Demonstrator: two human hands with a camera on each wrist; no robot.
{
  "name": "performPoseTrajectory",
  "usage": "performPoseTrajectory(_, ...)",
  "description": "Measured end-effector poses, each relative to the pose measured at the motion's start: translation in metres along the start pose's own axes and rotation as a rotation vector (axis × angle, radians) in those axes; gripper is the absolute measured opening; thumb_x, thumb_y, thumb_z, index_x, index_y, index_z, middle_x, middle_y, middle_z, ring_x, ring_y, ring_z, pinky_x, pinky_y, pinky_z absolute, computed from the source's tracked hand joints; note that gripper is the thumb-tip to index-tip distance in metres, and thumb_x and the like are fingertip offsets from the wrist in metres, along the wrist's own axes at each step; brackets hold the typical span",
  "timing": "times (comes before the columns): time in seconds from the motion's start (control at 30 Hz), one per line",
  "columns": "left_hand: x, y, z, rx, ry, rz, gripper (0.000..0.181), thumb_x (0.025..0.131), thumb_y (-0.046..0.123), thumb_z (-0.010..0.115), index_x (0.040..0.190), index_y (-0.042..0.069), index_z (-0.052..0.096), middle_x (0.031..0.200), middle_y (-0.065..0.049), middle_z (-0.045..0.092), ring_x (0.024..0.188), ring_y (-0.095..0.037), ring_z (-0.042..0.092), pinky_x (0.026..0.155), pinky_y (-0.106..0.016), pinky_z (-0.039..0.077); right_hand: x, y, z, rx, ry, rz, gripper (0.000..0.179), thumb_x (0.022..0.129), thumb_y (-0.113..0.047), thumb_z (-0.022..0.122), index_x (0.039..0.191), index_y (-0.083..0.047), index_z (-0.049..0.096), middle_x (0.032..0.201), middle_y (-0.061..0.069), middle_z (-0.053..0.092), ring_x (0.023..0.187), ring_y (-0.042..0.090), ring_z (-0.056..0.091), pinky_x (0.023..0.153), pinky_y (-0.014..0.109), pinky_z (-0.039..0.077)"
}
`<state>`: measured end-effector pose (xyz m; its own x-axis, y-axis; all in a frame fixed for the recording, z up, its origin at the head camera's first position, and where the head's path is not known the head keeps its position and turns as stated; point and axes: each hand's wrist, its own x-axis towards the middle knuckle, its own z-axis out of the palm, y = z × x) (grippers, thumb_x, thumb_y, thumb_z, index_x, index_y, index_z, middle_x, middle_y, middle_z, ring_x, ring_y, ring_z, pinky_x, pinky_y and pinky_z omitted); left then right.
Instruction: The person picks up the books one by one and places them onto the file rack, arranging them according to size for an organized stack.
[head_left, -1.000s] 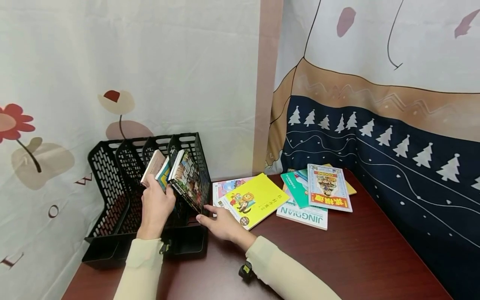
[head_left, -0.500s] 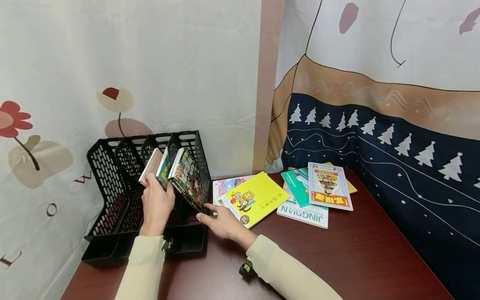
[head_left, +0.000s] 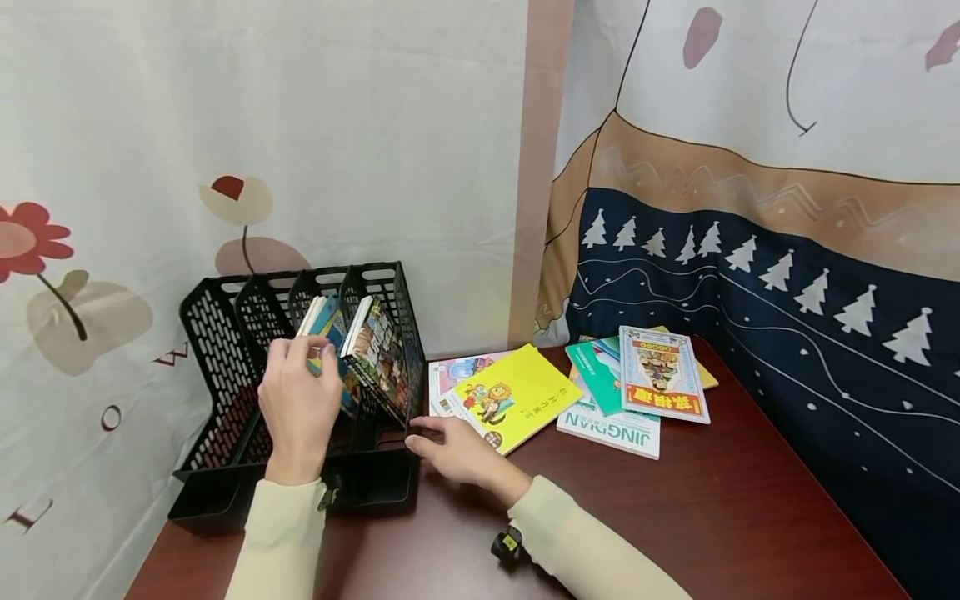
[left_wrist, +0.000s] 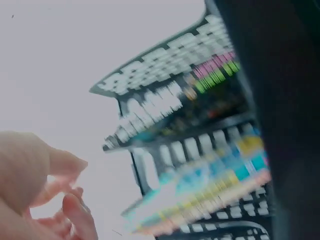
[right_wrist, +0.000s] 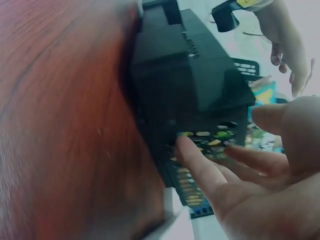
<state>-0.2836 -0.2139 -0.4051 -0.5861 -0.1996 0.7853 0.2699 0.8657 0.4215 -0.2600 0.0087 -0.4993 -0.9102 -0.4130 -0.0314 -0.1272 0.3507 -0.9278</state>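
Observation:
A black mesh file rack [head_left: 217, 400] with upright compartments stands at the left of the table. In its rightmost compartment lean books with a dark, picture-filled cover [head_left: 384, 358]. One compartment to the left holds thin books with blue and yellow covers [head_left: 326, 321]. My left hand [head_left: 300, 408] is raised in front of these, fingers loosely bent; the left wrist view shows that hand [left_wrist: 45, 190] apart from the books, with nothing in it. At the rack's right side is my right hand [head_left: 457, 450]; in the right wrist view its fingers [right_wrist: 200, 162] touch the perforated side wall.
A yellow book [head_left: 517, 396] lies over a pink one [head_left: 457, 373] just right of the rack. Further right, a loose pile includes a green book [head_left: 596, 375] and a white-bordered book [head_left: 660, 371]. A patterned curtain [head_left: 750, 300] hangs behind the dark red table [head_left: 720, 500].
My left hand has let go of the books and drawn back slightly left and toward me; they now lean in their compartment. My right hand has shifted slightly right along the rack's side.

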Motion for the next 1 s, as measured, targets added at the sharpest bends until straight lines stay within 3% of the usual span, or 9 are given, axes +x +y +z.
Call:
performPoseTrajectory(0.13, 0.000, 0.024, 0.001, -0.116, -0.037, 0.133, 0.010, 0.103, 0.011, 0.072, 0.105, 0.004, 0.079, 0.082, -0.008, 0.071, 0.059, -0.020, 0.058, 0.059, -0.038, 0.046, -0.010, -0.005, -0.017, 0.096, -0.090, -0.003, 0.040, 0.112, -0.036, 0.067, 0.144, -0.013, 0.072, 0.122, 0.011, 0.083, 0.100, 0.031, 0.085, 0.087, 0.038, 0.068)
performPoseTrajectory(0.23, -0.004, 0.045, 0.003, -0.205, -0.136, 0.191, 0.009, 0.104, 0.013, 0.074, 0.106, 0.008, 0.080, 0.077, -0.003, 0.073, 0.054, -0.011, 0.054, 0.055, -0.028, 0.043, -0.019, -0.011, -0.034, 0.097, -0.147, -0.011, 0.037, 0.113, -0.034, 0.066, 0.141, -0.012, 0.074, 0.126, 0.013, 0.082, 0.104, 0.034, 0.084, 0.090, 0.040, 0.068)
performPoseTrajectory(0.43, -0.015, 0.072, 0.013, -0.242, -0.403, 0.139, 0.011, 0.108, 0.023, 0.072, 0.107, 0.016, 0.080, 0.080, 0.004, 0.075, 0.062, -0.007, 0.056, 0.061, -0.028, 0.045, -0.032, -0.015, -0.065, 0.045, -0.160, -0.044, 0.037, 0.114, -0.031, 0.063, 0.142, -0.008, 0.073, 0.127, 0.016, 0.081, 0.107, 0.040, 0.081, 0.092, 0.051, 0.067)
performPoseTrajectory(0.57, -0.022, 0.083, 0.023, -0.250, -0.488, 0.114, 0.011, 0.108, 0.023, 0.072, 0.107, 0.018, 0.081, 0.079, 0.005, 0.075, 0.062, -0.008, 0.056, 0.061, -0.029, 0.046, -0.040, -0.013, -0.086, 0.022, -0.125, -0.048, 0.040, 0.113, -0.032, 0.064, 0.145, -0.008, 0.071, 0.127, 0.016, 0.081, 0.106, 0.038, 0.081, 0.090, 0.040, 0.068)
performPoseTrajectory(0.7, -0.030, 0.097, 0.032, -0.272, -0.540, 0.118, 0.011, 0.107, 0.024, 0.072, 0.107, 0.018, 0.082, 0.079, 0.003, 0.076, 0.062, -0.008, 0.058, 0.061, -0.031, 0.048, -0.047, -0.008, -0.110, 0.044, -0.061, -0.040, 0.040, 0.114, -0.031, 0.064, 0.144, -0.006, 0.071, 0.127, 0.022, 0.079, 0.103, 0.040, 0.081, 0.088, 0.040, 0.069)
performPoseTrajectory(1.0, -0.046, 0.117, 0.052, -0.232, -0.720, 0.117, 0.020, 0.110, 0.031, 0.066, 0.118, 0.021, 0.082, 0.094, 0.000, 0.083, 0.061, -0.006, 0.061, 0.065, -0.035, 0.054, -0.068, 0.017, -0.170, -0.014, 0.134, 0.095, 0.043, 0.115, -0.029, 0.061, 0.143, 0.002, 0.069, 0.126, 0.025, 0.078, 0.101, 0.031, 0.082, 0.088, 0.040, 0.069)
